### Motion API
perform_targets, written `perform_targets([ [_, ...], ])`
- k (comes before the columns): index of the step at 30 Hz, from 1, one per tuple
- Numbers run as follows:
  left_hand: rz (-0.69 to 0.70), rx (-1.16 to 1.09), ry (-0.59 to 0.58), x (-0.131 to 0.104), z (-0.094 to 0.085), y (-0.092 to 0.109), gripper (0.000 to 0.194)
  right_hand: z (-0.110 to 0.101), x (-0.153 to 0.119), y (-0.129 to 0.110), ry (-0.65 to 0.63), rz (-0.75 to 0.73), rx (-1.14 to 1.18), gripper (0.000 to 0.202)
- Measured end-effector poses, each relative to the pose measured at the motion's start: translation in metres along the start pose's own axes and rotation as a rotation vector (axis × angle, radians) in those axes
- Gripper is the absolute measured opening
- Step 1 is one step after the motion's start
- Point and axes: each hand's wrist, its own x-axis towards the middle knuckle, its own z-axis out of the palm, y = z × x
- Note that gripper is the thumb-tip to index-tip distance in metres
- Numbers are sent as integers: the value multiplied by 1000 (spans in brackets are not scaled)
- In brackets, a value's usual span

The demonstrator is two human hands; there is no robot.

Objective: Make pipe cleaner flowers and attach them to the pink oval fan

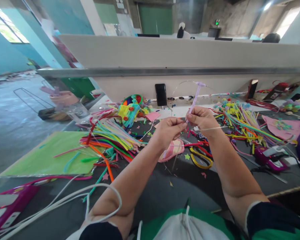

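Raised over the table's middle, a lilac pipe cleaner [195,96] stands nearly upright, its top twisted into a fuzzy crosspiece with thin wire-like ends. My right hand [202,120] is closed in a pinch around its lower part. The fingertips of my left hand [168,131] are closed together at its bottom end, touching my right fingers; the exact grip is partly hidden. Beneath the hands lie a pink striped pad [172,150] and a yellow loop-shaped handle [201,159]. Small star and paper scraps are scattered around them.
Bundled pipe cleaners [117,133] lie left, and more pipe cleaners [242,120] lie right. A phone [161,94] leans against the white partition [130,85]. Magenta glue guns [17,201] with cords, a green sheet [52,151] and a plastic jug [76,110] flank the work area.
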Motion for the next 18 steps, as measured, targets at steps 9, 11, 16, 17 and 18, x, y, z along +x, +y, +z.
perform_targets([
  [9,-121,-243,-197,-10,14,3,27,0,-4,2,-121,-85,207,36],
  [11,-126,-269,-216,-11,19,0,27,0,-5,2,-153,-89,231,38],
  [16,24,-192,-24,-5,15,-6,25,2,-2,2,-102,18,187,33],
  [17,61,-150,31,-3,11,-7,24,3,-1,3,-58,22,144,30],
  [18,95,-93,82,0,7,-8,24,4,1,3,-8,18,95,28],
])
